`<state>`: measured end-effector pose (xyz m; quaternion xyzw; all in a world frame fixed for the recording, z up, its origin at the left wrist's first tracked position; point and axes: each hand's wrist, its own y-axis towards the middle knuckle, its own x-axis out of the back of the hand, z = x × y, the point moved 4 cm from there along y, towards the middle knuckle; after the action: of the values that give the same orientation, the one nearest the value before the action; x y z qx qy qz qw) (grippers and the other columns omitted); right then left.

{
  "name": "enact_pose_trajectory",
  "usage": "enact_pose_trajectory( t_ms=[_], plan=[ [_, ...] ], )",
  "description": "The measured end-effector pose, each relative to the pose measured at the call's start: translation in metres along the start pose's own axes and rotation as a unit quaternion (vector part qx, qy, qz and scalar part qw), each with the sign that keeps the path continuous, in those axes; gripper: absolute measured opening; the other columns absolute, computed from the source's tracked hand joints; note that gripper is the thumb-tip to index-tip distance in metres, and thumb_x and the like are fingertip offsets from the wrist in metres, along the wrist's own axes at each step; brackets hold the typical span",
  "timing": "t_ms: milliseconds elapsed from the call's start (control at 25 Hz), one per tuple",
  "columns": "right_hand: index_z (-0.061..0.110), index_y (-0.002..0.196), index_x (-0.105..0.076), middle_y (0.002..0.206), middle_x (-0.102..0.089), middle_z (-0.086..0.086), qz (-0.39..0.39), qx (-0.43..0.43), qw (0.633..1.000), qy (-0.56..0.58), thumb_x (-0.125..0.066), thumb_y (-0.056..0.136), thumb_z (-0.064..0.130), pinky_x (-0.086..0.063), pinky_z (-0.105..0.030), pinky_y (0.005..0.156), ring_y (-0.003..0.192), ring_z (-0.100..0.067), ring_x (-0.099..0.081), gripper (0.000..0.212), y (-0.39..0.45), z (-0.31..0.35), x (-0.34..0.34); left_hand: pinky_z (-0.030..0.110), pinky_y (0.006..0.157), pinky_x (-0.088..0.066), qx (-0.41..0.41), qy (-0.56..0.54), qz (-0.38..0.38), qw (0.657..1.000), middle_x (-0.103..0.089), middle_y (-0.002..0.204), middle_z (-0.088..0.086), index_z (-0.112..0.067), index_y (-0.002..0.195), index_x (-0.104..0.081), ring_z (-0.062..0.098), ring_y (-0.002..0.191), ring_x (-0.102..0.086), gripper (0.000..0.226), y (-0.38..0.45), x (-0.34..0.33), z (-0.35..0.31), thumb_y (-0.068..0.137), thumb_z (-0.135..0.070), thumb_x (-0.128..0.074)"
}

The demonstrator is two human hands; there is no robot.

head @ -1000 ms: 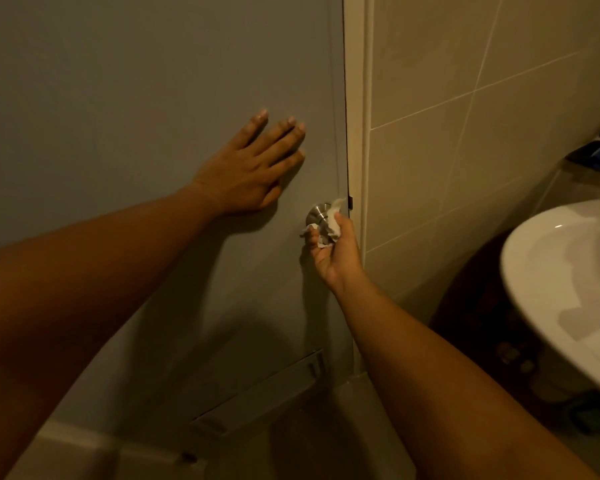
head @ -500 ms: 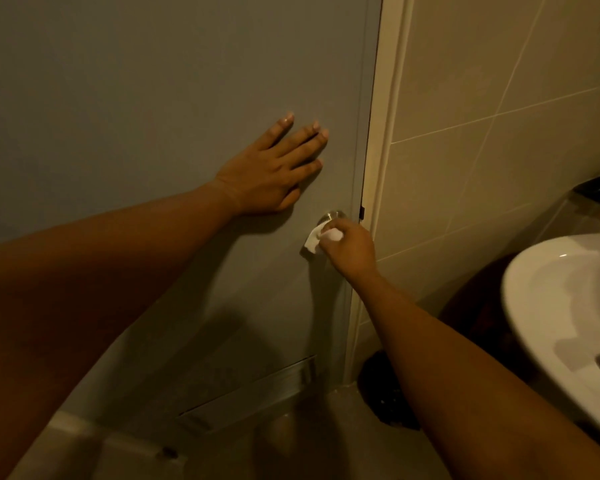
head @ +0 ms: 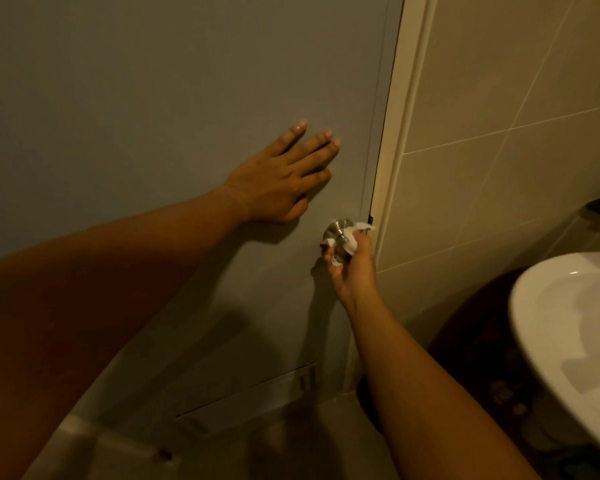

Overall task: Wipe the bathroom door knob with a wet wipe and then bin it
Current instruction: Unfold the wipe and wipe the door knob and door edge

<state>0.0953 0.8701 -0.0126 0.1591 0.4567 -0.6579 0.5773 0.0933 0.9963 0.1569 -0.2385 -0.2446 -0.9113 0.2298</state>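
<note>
Right hand (head: 352,271) fingers cupping crumpled white wet wipe (head: 349,244) around smooth round steel door knob (head: 338,234); wipe likely limp, slippery. Left hand (head: 278,185) splayed flat on grey door (head: 153,98).

The flat grey door panel (head: 153,98) is lying bare above and left of the spread left hand (head: 278,181). The cream door frame (head: 392,174) is crowding the round brushed-metal knob (head: 338,233) on its right, and the white ceramic basin (head: 548,327) is narrowing the lower right.
</note>
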Motion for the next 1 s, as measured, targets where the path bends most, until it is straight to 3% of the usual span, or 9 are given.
enact_pose_trajectory(
  t_ms=[120, 240, 320, 400, 520, 600, 720, 800, 1000],
  plan=[
    [0.019, 0.114, -0.062, 0.101, -0.062, 0.0, -0.004, 0.191, 0.894, -0.405, -0.062, 0.091, 0.026, -0.055, -0.023, 0.061, 0.083, -0.017, -0.062, 0.024, -0.004, 0.022, 0.001, 0.056, 0.119, -0.017, 0.0, -0.001, 0.0, 1.0, -0.032, 0.157, 0.018, -0.012, 0.139, -0.05, 0.037, 0.147, -0.027, 0.057, 0.001, 0.0, -0.001, 0.089, -0.038, -0.039],
    [0.023, 0.114, -0.062, 0.128, -0.052, -0.005, 0.013, 0.327, 0.607, -0.724, -0.066, 0.088, 0.022, -0.05, -0.029, 0.088, 0.112, -0.023, -0.054, 0.026, -0.009, 0.022, -0.005, 0.056, 0.12, -0.015, 0.001, 0.005, 0.021, 1.0, -0.026, 0.159, 0.017, -0.015, 0.142, -0.046, 0.036, 0.149, -0.022, 0.059, 0.001, -0.001, 0.0, 0.091, -0.042, -0.035],
    [0.021, 0.117, -0.062, 0.135, -0.048, -0.009, 0.006, 0.349, 0.504, -0.79, -0.066, 0.088, 0.02, -0.047, -0.033, 0.094, 0.118, -0.025, -0.051, 0.029, -0.009, 0.021, -0.005, 0.055, 0.121, -0.014, 0.0, 0.004, 0.024, 1.0, -0.026, 0.16, 0.017, -0.015, 0.142, -0.045, 0.035, 0.149, -0.021, 0.058, 0.0, 0.0, 0.0, 0.092, -0.042, -0.034],
    [0.021, 0.114, -0.063, 0.126, -0.055, -0.006, 0.003, 0.337, 0.587, -0.736, -0.068, 0.086, 0.019, -0.049, -0.031, 0.091, 0.108, -0.02, -0.055, 0.029, -0.01, 0.025, -0.006, 0.056, 0.12, -0.017, 0.0, 0.004, 0.017, 1.0, -0.028, 0.159, 0.017, -0.015, 0.14, -0.049, 0.035, 0.148, -0.023, 0.056, 0.0, 0.001, 0.0, 0.092, -0.041, -0.036],
    [0.027, 0.105, -0.063, 0.108, -0.063, -0.002, -0.076, 0.172, 0.895, -0.404, -0.074, 0.08, 0.018, -0.059, -0.033, 0.078, 0.092, -0.016, -0.061, 0.029, -0.001, 0.024, -0.001, 0.056, 0.12, -0.018, 0.0, 0.008, 0.006, 1.0, -0.031, 0.157, 0.018, -0.014, 0.138, -0.051, 0.036, 0.147, -0.026, 0.055, -0.001, 0.0, 0.001, 0.091, -0.039, -0.038],
    [0.022, 0.11, -0.065, 0.096, -0.067, -0.005, -0.063, 0.022, 0.981, -0.18, -0.072, 0.079, 0.024, -0.059, -0.029, 0.058, 0.074, -0.017, -0.066, 0.032, 0.004, 0.007, 0.001, 0.056, 0.119, -0.016, -0.003, 0.006, 0.006, 1.0, -0.031, 0.157, 0.018, -0.014, 0.139, -0.05, 0.036, 0.147, -0.025, 0.056, -0.001, -0.001, 0.0, 0.091, -0.039, -0.039],
    [0.01, 0.12, -0.062, 0.081, -0.065, -0.007, 0.008, -0.102, 0.986, 0.131, -0.071, 0.076, 0.042, -0.044, -0.017, 0.041, 0.05, -0.011, -0.056, 0.055, 0.01, -0.011, -0.003, 0.056, 0.12, -0.015, -0.005, 0.007, 0.013, 1.0, -0.029, 0.158, 0.018, -0.014, 0.14, -0.049, 0.036, 0.148, -0.024, 0.058, 0.0, -0.003, 0.0, 0.089, -0.04, -0.04],
    [0.01, 0.112, -0.061, 0.077, -0.063, -0.006, 0.016, -0.126, 0.972, 0.196, -0.067, 0.078, 0.049, -0.042, -0.016, 0.04, 0.048, -0.01, -0.054, 0.053, 0.013, -0.015, -0.002, 0.056, 0.12, -0.013, -0.006, 0.006, 0.018, 1.0, -0.027, 0.159, 0.018, -0.013, 0.14, -0.048, 0.036, 0.148, -0.023, 0.059, -0.001, -0.003, -0.001, 0.089, -0.041, -0.039],
    [0.013, 0.122, -0.059, 0.09, -0.066, -0.011, 0.02, -0.017, 0.988, -0.15, -0.058, 0.087, 0.04, -0.048, -0.022, 0.048, 0.06, -0.016, -0.06, 0.043, 0.015, 0.006, 0.008, 0.056, 0.119, -0.013, 0.001, 0.003, 0.013, 1.0, -0.029, 0.158, 0.019, -0.012, 0.139, -0.048, 0.037, 0.148, -0.024, 0.058, 0.0, -0.003, -0.002, 0.089, -0.039, -0.038]
  ],
)
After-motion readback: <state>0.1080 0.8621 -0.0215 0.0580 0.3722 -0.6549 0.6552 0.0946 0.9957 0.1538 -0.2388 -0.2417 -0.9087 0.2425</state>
